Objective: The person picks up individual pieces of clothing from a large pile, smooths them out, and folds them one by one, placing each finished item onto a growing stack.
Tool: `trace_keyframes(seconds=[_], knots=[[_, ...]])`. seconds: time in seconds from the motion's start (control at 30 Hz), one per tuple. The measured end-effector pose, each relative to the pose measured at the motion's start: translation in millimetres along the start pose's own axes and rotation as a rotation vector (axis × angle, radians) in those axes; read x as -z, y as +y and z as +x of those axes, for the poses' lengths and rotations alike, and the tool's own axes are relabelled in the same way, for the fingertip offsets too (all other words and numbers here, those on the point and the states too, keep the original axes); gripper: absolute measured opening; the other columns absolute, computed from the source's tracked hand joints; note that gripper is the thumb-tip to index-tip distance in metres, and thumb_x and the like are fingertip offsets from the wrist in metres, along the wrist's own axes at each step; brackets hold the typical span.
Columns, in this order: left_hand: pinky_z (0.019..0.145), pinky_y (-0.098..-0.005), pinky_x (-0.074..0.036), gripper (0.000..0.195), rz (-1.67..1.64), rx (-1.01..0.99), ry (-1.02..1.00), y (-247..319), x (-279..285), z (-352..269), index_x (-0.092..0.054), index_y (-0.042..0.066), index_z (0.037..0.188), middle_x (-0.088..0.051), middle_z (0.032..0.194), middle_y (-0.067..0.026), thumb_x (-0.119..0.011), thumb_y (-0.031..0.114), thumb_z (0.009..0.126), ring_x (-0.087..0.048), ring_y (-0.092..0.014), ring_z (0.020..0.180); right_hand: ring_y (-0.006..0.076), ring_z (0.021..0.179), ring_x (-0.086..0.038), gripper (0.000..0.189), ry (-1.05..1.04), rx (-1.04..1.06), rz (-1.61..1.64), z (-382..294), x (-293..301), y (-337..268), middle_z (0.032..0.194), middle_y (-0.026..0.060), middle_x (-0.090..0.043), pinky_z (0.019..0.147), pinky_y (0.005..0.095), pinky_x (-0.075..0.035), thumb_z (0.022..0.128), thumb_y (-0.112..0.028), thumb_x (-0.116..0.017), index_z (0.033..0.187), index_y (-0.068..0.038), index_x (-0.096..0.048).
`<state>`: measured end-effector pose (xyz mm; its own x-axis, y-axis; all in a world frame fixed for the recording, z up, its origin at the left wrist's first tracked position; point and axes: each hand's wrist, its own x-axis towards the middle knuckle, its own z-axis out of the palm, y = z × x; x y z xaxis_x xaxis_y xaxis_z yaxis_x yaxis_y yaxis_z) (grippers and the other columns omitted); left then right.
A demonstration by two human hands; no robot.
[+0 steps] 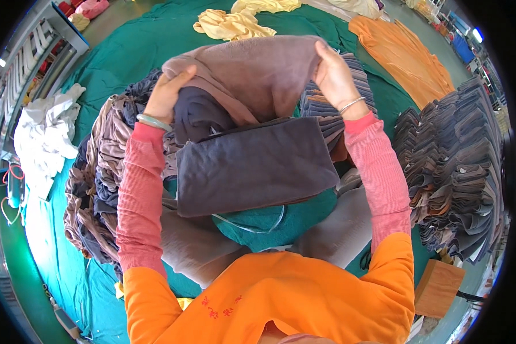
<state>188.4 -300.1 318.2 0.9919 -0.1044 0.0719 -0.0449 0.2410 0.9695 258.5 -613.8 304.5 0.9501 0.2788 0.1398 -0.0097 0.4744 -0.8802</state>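
Note:
A mauve-brown piece of fabric is stretched between my hands, raised in front of me. My left hand grips its left end, with dark grey cloth hanging just beside the wrist. At the fabric's upper right corner, my right hand pinches the edge between thumb and fingers. Below lies a folded dark grey cloth, roughly rectangular, above my spread legs. Behind my right hand stands a row of folded cloths. What supports the folded grey cloth is hidden.
Crumpled brown and grey cloths lie heaped at left, near white fabric. Tall stacks of folded dark cloths stand at right, above a wooden block. Yellow cloth and orange cloth lie farther off on green sheeting.

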Motion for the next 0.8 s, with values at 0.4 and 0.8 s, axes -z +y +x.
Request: trace_keyframes(seconds=[0.4, 0.8], knots=[[0.066, -0.0295, -0.048, 0.033, 1.032, -0.221, 0.210, -9, 10, 16, -0.059, -0.005, 0.076, -0.064, 0.075, -0.0156, -0.071, 0.025, 0.067, -0.063, -0.022, 0.070, 0.0037, 0.085, -0.053, 0.026, -0.034, 0.228, -0.286, -15, -24, -10, 0.095, -0.0014, -0.061, 0.076, 0.0193, -0.042, 0.091, -0.025, -0.052, 0.100, -0.002, -0.061], [0.067, -0.0212, -0.046, 0.021, 0.266, 0.039, 0.260, 6, 76, 9, -0.064, -0.005, 0.093, -0.064, 0.084, -0.0047, -0.064, 0.011, 0.079, -0.058, -0.010, 0.072, 0.0073, 0.081, -0.059, 0.013, -0.002, 0.068, -0.034, -13, 32, -45, 0.089, -0.0006, -0.064, 0.072, 0.0224, -0.046, 0.086, -0.015, -0.060, 0.093, -0.005, -0.063]])
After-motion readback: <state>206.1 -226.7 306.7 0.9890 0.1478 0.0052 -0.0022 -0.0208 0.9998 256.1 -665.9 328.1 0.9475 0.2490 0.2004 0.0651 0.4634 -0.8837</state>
